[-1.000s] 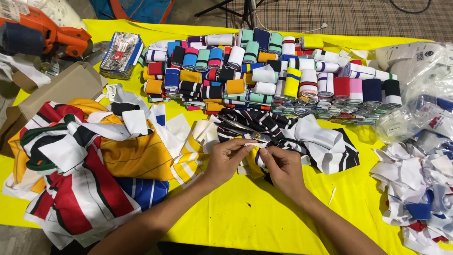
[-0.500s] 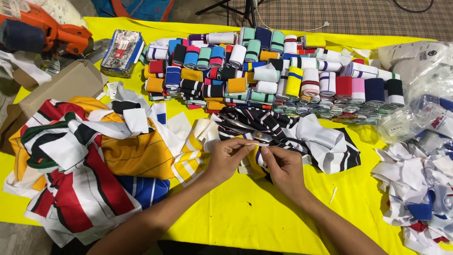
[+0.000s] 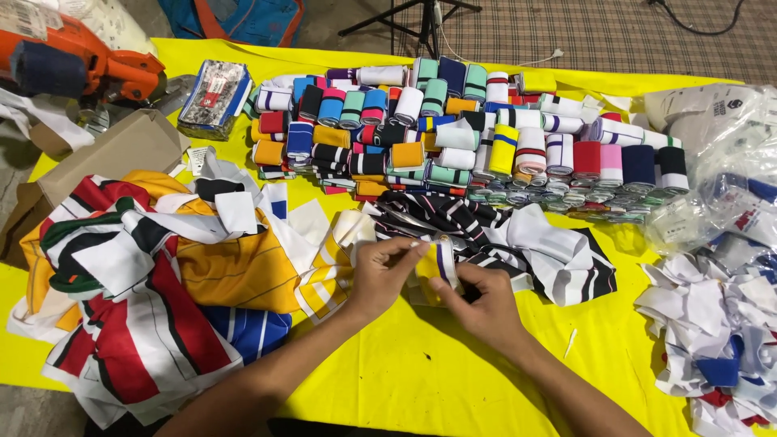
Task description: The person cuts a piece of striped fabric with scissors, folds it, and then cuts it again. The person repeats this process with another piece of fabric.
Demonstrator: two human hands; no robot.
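Two bare hands meet at the middle of the yellow table (image 3: 453, 380), and between them they pinch one small folded strip of knitted ribbing (image 3: 437, 263), yellow with a dark blue and white band. The left hand (image 3: 380, 275) closes thumb and fingertips on the strip's upper left edge, while the right hand (image 3: 481, 303) curls its fingers round the lower right side, so both are narrowed onto the fabric rather than spread. Just behind the strip, touching it, lies one crumpled heap of black-and-white striped cloth (image 3: 486, 226) with broad white rib pieces folded into it. To the left sprawls one larger pile of cut garment panels (image 3: 162, 275), smooth jersey in red, white, black, green, mustard yellow and blue, some with white rectangles lying on top. Farther back stand dozens of folded rib bundles (image 3: 453, 129), too many to count exactly, packed in rough rows: short, squared, soft-edged blocks in teal, orange, red, pink, navy, white and yellow, many striped. One flat printed packet (image 3: 214, 97) sits at their left end, beside one brown cardboard box (image 3: 105, 158) and one orange tool (image 3: 89, 61). At the right edge lie several crinkled clear plastic bags (image 3: 720, 162), and below them one heap of loose scraps (image 3: 720, 340), mostly white with some blue and red.
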